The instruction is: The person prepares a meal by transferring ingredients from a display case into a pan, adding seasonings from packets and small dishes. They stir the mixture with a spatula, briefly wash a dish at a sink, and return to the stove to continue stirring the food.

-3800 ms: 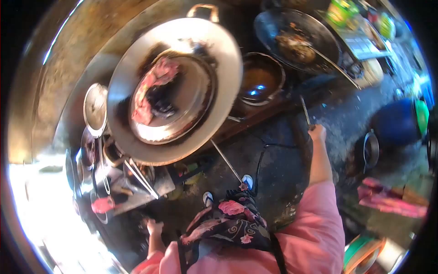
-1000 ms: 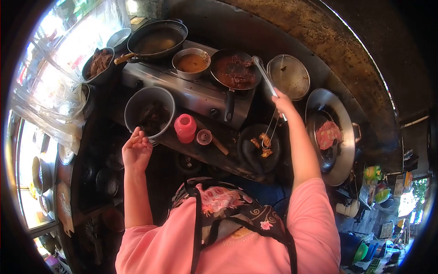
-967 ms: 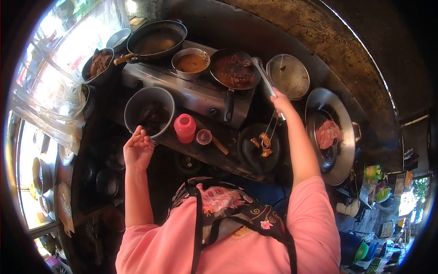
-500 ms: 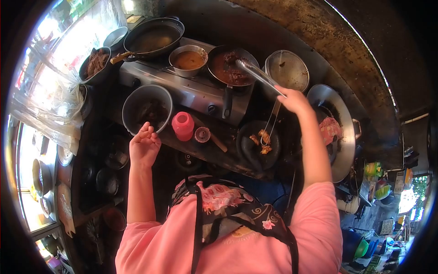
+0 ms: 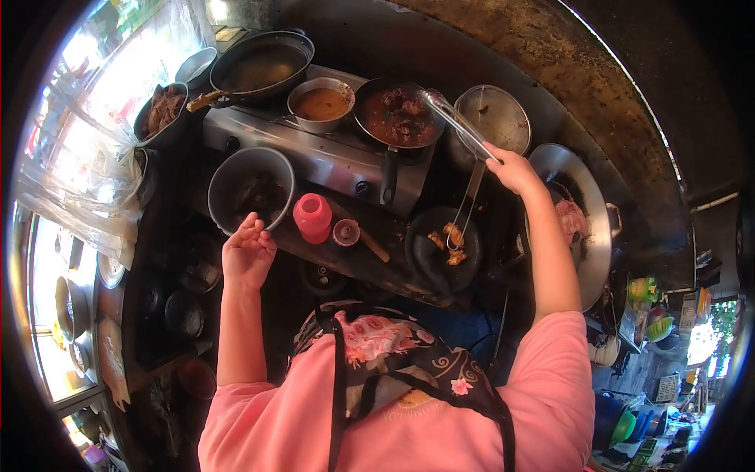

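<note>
My right hand (image 5: 510,167) is closed round metal tongs (image 5: 456,122), whose tips are just right of the dark meat in red sauce (image 5: 403,110) in a frying pan (image 5: 392,145). My left hand (image 5: 249,250) is at the near rim of a grey bowl (image 5: 291,177) holding dark pieces; its fingers are curled on the rim, and what they grip is too small to tell. A pink bottle (image 5: 313,218) and its lid (image 5: 346,232) stand right of that bowl. A stone mortar (image 5: 425,263) holds browned pieces and a long-handled strainer (image 5: 454,236).
On the steel stove (image 5: 314,161) are a large black pan (image 5: 263,67) and a bowl of orange sauce (image 5: 321,105). A pot of meat (image 5: 161,114) is at left. A round sieve (image 5: 494,118) and a wide wok (image 5: 594,267) with pink meat lie to the right.
My right hand and the tongs have moved slightly right, and the tongs' tips have left the meat in the frying pan. My left hand has barely moved.
</note>
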A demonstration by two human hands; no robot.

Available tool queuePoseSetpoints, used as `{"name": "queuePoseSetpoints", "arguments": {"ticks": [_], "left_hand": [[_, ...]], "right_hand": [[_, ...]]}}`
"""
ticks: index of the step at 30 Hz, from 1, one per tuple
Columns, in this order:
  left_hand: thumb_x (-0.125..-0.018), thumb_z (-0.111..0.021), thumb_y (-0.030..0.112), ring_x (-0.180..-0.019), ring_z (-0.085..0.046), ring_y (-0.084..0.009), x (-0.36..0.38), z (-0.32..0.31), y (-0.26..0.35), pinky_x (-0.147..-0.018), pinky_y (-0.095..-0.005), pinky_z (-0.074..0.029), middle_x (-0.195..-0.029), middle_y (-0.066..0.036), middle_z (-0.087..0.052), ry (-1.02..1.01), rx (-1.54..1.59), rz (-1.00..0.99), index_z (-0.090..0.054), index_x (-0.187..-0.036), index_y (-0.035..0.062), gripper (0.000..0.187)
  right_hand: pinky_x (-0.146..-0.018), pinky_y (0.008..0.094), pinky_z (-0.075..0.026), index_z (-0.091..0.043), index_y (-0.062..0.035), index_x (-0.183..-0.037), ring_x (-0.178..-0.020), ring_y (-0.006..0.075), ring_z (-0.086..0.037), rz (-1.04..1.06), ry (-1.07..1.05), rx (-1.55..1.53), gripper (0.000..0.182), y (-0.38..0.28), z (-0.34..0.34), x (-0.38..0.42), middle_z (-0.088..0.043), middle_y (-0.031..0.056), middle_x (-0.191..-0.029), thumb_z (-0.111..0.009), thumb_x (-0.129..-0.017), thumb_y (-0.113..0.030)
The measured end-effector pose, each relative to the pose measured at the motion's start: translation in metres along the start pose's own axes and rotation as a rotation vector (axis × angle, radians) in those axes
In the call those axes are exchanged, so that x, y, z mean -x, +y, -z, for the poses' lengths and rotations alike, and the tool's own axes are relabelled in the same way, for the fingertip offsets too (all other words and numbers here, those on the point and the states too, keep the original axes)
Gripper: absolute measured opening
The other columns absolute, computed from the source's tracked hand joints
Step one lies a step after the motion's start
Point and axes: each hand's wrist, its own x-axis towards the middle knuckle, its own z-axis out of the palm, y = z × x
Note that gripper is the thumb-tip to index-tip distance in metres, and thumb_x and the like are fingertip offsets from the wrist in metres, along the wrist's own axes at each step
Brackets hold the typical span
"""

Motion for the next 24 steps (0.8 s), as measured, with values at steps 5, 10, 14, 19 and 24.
{"name": "queuePoseSetpoints", "arguments": {"ticks": [5,10,14,19,24], "left_hand": [[-0.077,-0.047,-0.001,-0.071,-0.058,-0.0213,-0.001,0.003,-0.002,-0.064,-0.0288,-0.049,-0.085,-0.009,-0.062,0.003,0.002,0.004,-0.057,-0.101,0.0034,0.027],[-0.077,-0.047,-0.001,-0.071,-0.058,-0.0217,-0.004,-0.005,-0.013,-0.064,-0.0289,-0.048,-0.085,-0.008,-0.062,0.002,0.0,0.037,-0.057,-0.102,0.0032,0.027],[-0.078,-0.047,0.0,-0.071,-0.057,-0.0215,-0.001,-0.006,-0.01,-0.064,-0.0286,-0.048,-0.085,-0.009,-0.062,-0.026,-0.005,0.02,-0.056,-0.103,0.0029,0.027],[-0.078,-0.047,0.0,-0.071,-0.058,-0.0212,-0.003,-0.009,-0.018,-0.064,-0.0284,-0.048,-0.085,-0.009,-0.062,-0.024,-0.003,0.044,-0.057,-0.102,0.0028,0.026],[-0.078,-0.048,0.0,-0.071,-0.057,-0.0196,0.003,-0.015,-0.02,-0.065,-0.0278,-0.048,-0.085,-0.008,-0.062,-0.058,-0.012,0.049,-0.056,-0.104,0.0028,0.027]], "right_hand": [[-0.096,0.0365,-0.04,-0.047,-0.0348,-0.128,-0.112,0.0298,-0.052,-0.019,-0.076,0.237,0.043,-0.014,0.0,0.008,-0.057,0.0121,-0.12,-0.054,-0.086,-0.032],[-0.094,0.0399,-0.041,-0.046,-0.0363,-0.129,-0.111,0.0286,-0.053,-0.096,0.003,0.22,0.044,-0.021,-0.037,-0.014,-0.057,0.01,-0.119,-0.054,-0.086,-0.032],[-0.094,0.0406,-0.041,-0.047,-0.0353,-0.128,-0.11,0.0291,-0.054,-0.005,0.021,0.201,0.043,-0.036,-0.027,-0.01,-0.057,0.0118,-0.119,-0.054,-0.086,-0.031],[-0.092,0.0407,-0.042,-0.046,-0.0326,-0.13,-0.107,0.0308,-0.055,0.043,0.003,0.322,0.044,-0.058,-0.038,-0.014,-0.059,0.016,-0.113,-0.055,-0.086,-0.029],[-0.051,0.0328,-0.045,-0.043,-0.0278,-0.133,-0.06,0.0191,-0.054,-0.11,-0.156,-0.471,0.047,-0.005,-0.055,-0.055,-0.055,0.0067,-0.076,-0.052,-0.088,-0.025]]}}
